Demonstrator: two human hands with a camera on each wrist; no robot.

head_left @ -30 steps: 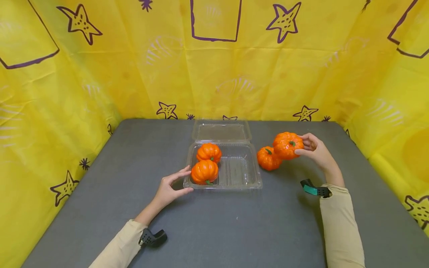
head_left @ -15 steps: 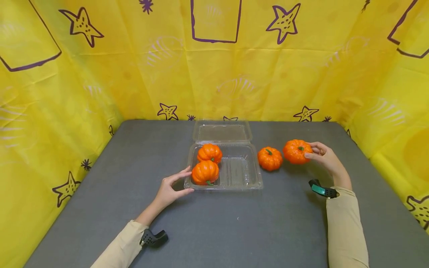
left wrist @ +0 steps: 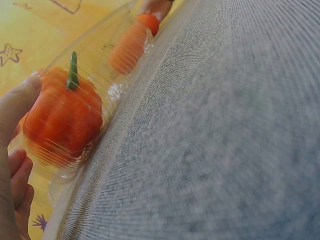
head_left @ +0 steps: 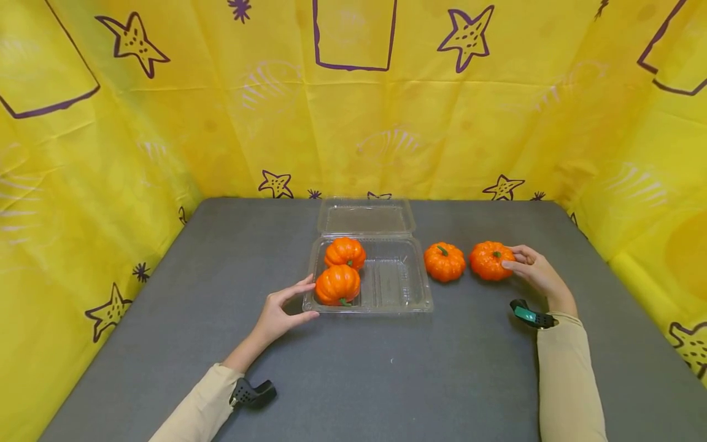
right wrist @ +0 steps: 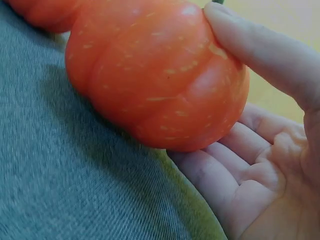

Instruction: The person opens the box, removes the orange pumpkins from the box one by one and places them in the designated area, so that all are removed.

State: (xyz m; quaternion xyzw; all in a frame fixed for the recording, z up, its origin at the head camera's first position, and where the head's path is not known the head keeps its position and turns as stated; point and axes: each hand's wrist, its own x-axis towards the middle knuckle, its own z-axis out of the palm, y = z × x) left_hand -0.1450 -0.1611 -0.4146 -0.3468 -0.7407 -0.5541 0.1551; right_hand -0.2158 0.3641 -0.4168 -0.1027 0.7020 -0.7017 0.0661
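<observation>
My right hand (head_left: 538, 276) holds a small orange pumpkin (head_left: 488, 261) with a green stem, thumb on its near side and fingers behind. It is at or just above the table; I cannot tell whether it touches. A second pumpkin (head_left: 444, 262) sits just left of it, outside the clear plastic container (head_left: 392, 279). Two more pumpkins, a rear one (head_left: 345, 252) and a front one (head_left: 337, 285), fill the container's left half. At the container's front left corner, my left hand (head_left: 282, 310) holds the edge between thumb and fingers, as the left wrist view shows its thumb (left wrist: 25, 97) against the plastic.
The container's lid (head_left: 366, 218) lies folded back toward the rear of the grey table (head_left: 353, 374). Yellow patterned cloth (head_left: 353, 123) hangs at the back and both sides. Each wrist wears a dark camera mount, the left mount (head_left: 254, 393) and the right mount (head_left: 530, 314).
My right hand has carried its pumpkin to the right and lowered it, away from the pumpkin beside the container. My left hand has stayed at the container's corner.
</observation>
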